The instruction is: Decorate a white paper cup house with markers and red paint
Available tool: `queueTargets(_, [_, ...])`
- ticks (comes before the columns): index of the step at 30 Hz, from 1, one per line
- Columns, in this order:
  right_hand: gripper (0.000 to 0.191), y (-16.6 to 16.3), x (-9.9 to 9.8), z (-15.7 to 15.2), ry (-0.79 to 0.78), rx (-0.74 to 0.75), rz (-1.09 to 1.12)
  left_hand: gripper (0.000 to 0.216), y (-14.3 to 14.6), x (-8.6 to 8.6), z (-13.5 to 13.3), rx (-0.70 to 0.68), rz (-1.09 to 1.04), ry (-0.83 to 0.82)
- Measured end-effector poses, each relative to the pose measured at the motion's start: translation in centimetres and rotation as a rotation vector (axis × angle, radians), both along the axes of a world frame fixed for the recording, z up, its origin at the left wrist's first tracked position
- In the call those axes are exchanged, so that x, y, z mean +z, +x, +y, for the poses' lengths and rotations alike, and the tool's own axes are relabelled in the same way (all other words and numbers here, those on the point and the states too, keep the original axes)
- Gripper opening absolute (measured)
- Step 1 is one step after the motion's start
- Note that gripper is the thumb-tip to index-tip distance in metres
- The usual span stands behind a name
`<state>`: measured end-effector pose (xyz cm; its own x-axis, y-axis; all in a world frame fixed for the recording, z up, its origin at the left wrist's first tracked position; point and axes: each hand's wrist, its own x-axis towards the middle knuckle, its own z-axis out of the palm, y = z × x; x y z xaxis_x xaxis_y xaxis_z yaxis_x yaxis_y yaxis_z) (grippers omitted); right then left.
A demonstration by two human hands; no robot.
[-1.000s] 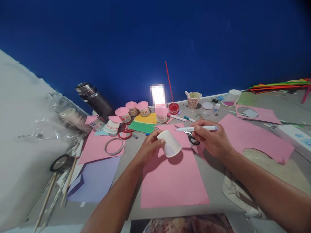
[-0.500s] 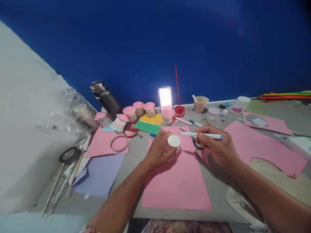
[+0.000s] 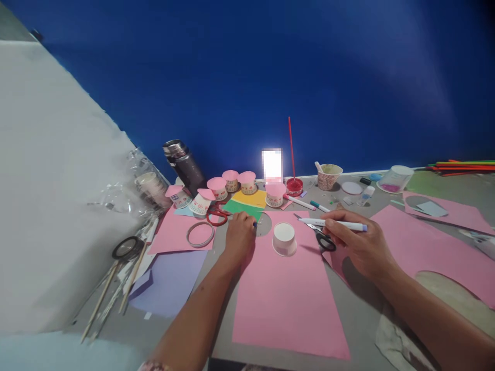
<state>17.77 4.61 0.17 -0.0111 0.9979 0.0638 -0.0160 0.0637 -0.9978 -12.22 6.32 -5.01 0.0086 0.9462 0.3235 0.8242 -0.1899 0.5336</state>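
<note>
My right hand (image 3: pixel 350 237) grips a white marker (image 3: pixel 346 225) with a lilac end, its tip pointing left above scissors (image 3: pixel 324 239) with black handles. A white paper cup (image 3: pixel 284 239) stands upside down on a pink paper sheet (image 3: pixel 290 309), touched by neither hand. Left of the cup, my left hand (image 3: pixel 240 234) rests palm down with curled fingers. From under its fingers pokes a small blue piece (image 3: pixel 254 224), which looks like a marker cap; most of it is hidden. A round hole (image 3: pixel 265 225) shows in the pink sheet's upper left corner.
Several decorated cups with pink paper tops (image 3: pixel 247 182) stand at the back, near a dark flask (image 3: pixel 185 167). Red scissors (image 3: pixel 217 218) and a tape roll (image 3: pixel 200 234) lie left. A red stick (image 3: pixel 291 149) rises from a red container. Cut pink paper (image 3: pixel 410 242) spreads right.
My left hand has let go of the white cup and moved left to the small blue piece. The right hand still holds the marker. The whole view has shifted slightly.
</note>
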Motion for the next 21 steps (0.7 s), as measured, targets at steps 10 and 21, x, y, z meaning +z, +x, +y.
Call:
queueTargets(10, [0.033,-0.3,-0.5,-0.5,-0.03,0.065,0.139,0.016,3.1,4.0,-2.6,-0.141,-0.392,0.015])
queueTargets(21, [0.027,-0.8,0.4,-1.4,-0.001,0.166,0.096,0.014,5.2,6.2,-4.8,-0.361,-0.441,0.042])
